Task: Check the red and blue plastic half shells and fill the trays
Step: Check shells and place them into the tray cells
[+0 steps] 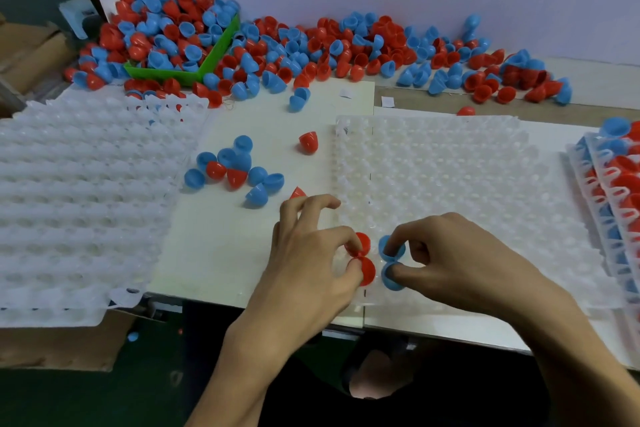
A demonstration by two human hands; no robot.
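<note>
My left hand (pixel 308 253) pinches a hinged red shell pair (pixel 363 262), my right hand (pixel 460 260) a blue shell pair (pixel 393 265), both over the near corner of the empty white tray (pixel 450 184). I'd seat each half squarely in neighbouring cups. More loose shells (pixel 235 170) wait beyond.

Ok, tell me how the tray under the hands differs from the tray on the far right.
The tray under the hands is nearly bare, with only the red pair and blue pair at its near edge; the right tray is packed with red and blue shells. The first lies in full view, while the right one is cut off by the frame edge and seems to sit on a stack. Both are translucent white dimpled plastic.
</note>
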